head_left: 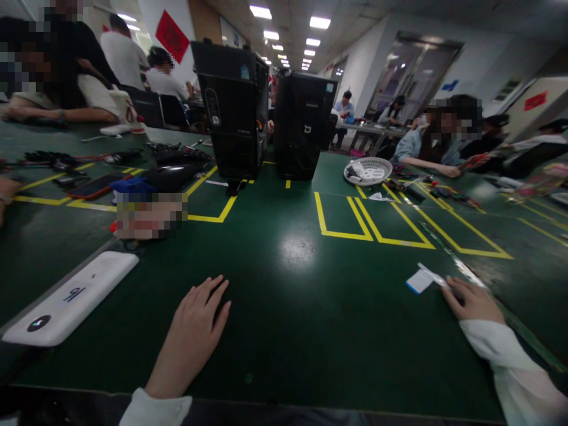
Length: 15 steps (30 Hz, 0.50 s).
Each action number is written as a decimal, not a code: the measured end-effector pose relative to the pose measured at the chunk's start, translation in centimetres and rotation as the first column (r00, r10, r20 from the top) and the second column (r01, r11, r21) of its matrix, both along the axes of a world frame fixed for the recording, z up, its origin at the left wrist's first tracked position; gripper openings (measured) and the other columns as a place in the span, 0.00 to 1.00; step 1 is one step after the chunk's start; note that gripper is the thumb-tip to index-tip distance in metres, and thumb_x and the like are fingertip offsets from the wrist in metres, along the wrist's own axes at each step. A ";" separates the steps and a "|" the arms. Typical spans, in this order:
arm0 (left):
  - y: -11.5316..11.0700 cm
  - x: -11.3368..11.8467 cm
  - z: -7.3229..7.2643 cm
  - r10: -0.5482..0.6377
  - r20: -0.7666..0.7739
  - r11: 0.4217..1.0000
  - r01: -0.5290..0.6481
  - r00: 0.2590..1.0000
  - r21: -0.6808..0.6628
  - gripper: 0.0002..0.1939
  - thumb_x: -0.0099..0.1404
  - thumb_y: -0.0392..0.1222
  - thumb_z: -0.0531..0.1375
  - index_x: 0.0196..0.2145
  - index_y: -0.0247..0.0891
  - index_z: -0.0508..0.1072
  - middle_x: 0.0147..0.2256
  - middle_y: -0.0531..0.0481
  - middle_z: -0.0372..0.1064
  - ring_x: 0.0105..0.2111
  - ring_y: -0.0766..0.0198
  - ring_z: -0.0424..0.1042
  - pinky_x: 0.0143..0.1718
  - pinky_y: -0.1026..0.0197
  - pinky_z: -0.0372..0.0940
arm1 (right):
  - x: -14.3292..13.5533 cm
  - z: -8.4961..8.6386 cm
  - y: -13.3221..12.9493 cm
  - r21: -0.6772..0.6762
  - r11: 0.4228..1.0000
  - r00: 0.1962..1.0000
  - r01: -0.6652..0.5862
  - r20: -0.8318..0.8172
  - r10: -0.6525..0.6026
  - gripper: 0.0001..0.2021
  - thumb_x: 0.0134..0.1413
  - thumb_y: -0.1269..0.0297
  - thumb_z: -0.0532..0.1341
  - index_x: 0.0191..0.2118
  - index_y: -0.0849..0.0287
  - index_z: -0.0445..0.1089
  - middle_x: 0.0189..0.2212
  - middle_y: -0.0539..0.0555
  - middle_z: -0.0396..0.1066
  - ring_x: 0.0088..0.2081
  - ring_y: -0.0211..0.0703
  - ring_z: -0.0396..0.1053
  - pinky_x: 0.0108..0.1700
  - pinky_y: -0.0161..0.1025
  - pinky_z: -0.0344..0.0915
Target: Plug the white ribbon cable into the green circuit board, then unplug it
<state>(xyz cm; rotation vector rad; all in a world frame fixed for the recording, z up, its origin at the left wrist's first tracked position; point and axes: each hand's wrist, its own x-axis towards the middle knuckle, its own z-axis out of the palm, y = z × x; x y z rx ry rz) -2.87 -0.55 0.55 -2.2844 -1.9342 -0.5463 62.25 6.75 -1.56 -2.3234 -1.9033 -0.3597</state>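
Note:
My left hand [193, 331] lies palm down on the green tabletop [302, 337], its fingers stretched out and nothing held. Further right, my right hand [475, 302] rests on the table with its fingers curled together over the end of a thin whitish strip. That strip runs to a small flat white piece with a blue edge [419, 281], possibly a ribbon cable or a label, lying left of the fingertips. The fingertips of my right hand are partly hidden, so the grip shows only in part.
A long white device [73, 299] lies at left. Two black computer towers [235, 118] stand at the back middle. A white basket [368, 171] holds small parts. Yellow tape [346, 235] marks boxes on the table. Cables and tools [168, 160] clutter the left; people sit around.

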 end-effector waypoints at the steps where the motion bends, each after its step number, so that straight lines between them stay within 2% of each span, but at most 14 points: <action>1: 0.0 0.0 0.0 -0.001 0.003 1.000 0.001 1.000 -0.002 0.27 0.71 0.51 0.47 0.59 0.34 0.66 0.59 0.38 0.64 0.60 0.47 0.63 0.60 0.40 0.58 | -0.2 -0.1 0.4 0.000 0.997 0.996 -0.083 -0.044 0.083 0.29 0.59 0.50 0.48 0.54 0.66 0.70 0.54 0.69 0.67 0.57 0.58 0.65 0.59 0.50 0.62; 4: 0.0 0.0 0.0 0.001 0.015 1.000 -0.001 1.000 0.003 0.27 0.71 0.52 0.47 0.60 0.35 0.65 0.59 0.38 0.64 0.60 0.47 0.63 0.60 0.40 0.58 | -2.7 0.0 1.7 0.044 0.962 0.954 -0.270 -0.127 0.273 0.29 0.59 0.51 0.49 0.54 0.68 0.70 0.54 0.70 0.67 0.55 0.57 0.67 0.59 0.50 0.62; 7: 0.0 0.0 -0.1 0.000 0.013 1.000 0.000 1.000 0.003 0.27 0.71 0.52 0.47 0.60 0.35 0.65 0.60 0.39 0.64 0.60 0.47 0.62 0.61 0.40 0.57 | -7.2 0.4 3.0 0.171 0.900 0.893 -0.401 -0.146 0.425 0.26 0.58 0.52 0.51 0.52 0.64 0.71 0.51 0.66 0.70 0.52 0.56 0.69 0.56 0.54 0.65; 11: 0.0 0.0 0.0 0.007 0.008 1.000 -0.007 1.000 -0.002 0.27 0.71 0.51 0.47 0.59 0.35 0.66 0.59 0.39 0.64 0.60 0.47 0.63 0.61 0.41 0.57 | -14.5 0.7 4.5 0.201 0.794 0.778 -0.573 -0.171 0.605 0.22 0.61 0.53 0.51 0.52 0.62 0.70 0.53 0.66 0.69 0.54 0.54 0.67 0.56 0.56 0.65; 15: 0.0 -0.1 -0.1 0.006 0.018 1.000 -0.006 1.000 0.006 0.26 0.70 0.52 0.47 0.59 0.36 0.66 0.59 0.39 0.64 0.60 0.47 0.63 0.61 0.41 0.57 | -21.7 0.6 4.7 0.231 0.657 0.626 -0.717 -0.202 0.753 0.21 0.64 0.55 0.50 0.55 0.61 0.67 0.56 0.65 0.65 0.58 0.53 0.63 0.57 0.58 0.63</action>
